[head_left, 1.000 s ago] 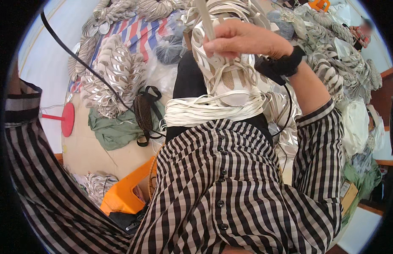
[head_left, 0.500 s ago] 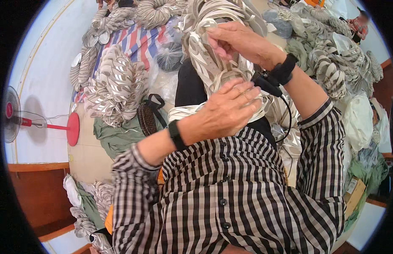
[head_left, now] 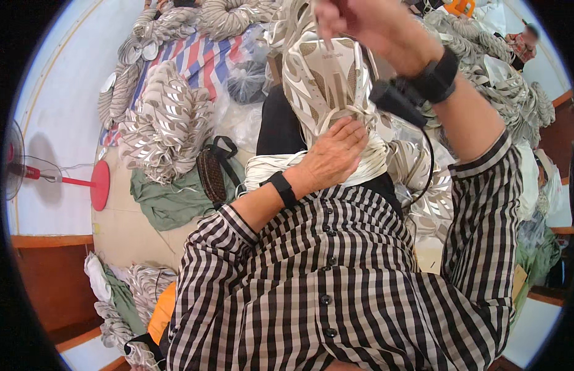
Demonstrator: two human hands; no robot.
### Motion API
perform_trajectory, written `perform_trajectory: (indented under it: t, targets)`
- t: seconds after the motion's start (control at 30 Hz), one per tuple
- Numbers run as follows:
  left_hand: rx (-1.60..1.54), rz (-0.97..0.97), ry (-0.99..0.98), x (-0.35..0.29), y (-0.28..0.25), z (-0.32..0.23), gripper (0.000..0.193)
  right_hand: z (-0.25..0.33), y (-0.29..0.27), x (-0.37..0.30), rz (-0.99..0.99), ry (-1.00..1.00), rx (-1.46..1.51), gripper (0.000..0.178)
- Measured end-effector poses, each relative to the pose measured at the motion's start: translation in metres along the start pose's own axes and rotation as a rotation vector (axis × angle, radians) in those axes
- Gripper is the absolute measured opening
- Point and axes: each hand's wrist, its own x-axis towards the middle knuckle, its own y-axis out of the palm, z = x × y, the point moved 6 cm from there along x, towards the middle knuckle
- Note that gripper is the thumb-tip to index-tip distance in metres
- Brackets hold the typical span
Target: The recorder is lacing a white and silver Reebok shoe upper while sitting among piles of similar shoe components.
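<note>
- Raises right hand [head_left: 382, 31] toward the top of the view, higher than half a second ago, and uncovers more of the face of a pale shoe upper [head_left: 319, 74].
- Appears to draw a narrow pale strip [head_left: 327, 44] up from the shoe upper; too blurred at the right fingers to tell a firm pinch from a loose hold.
- Brings left hand [head_left: 335, 151], out of sight a second ago, down to the near end of the shoe upper.
- Rests there with left fingers bent and close together; impossible to tell whether gripping a lace or only pressing.
- Amounts, by judgement, to a change from one-handed to two-handed handling, probably steadying below with the left while pulling above with the right.
- Keeps the shoe upper on the lap, over black trousers [head_left: 277, 127], just beyond a bundle of white laces [head_left: 265, 167] laid across the thighs.
- Leaves a heap of similar uppers [head_left: 166, 123] at left, apart from both hands, near a green cloth [head_left: 160, 201] and a striped sheet [head_left: 178, 59], with no obvious change there.
</note>
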Motion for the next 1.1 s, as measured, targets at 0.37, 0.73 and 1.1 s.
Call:
perform_trajectory:
  t: [0.37,0.73,1.1]
  targets:
    - [-0.135,-0.115,-0.013,-0.002,-0.019,-0.008,0.041,0.042,0.029,0.016,0.029,-0.11,0.003,0.032]
    - [-0.008,-0.37,-0.193,0.009,-0.08,0.018,0.03,0.041,0.013,0.005,0.013,-0.172,-0.098,0.033]
    - [0.271,-0.156,-0.063,0.068,-0.03,0.018,0.007,0.038,0.014,0.001,0.06,-0.22,-0.087,0.032]
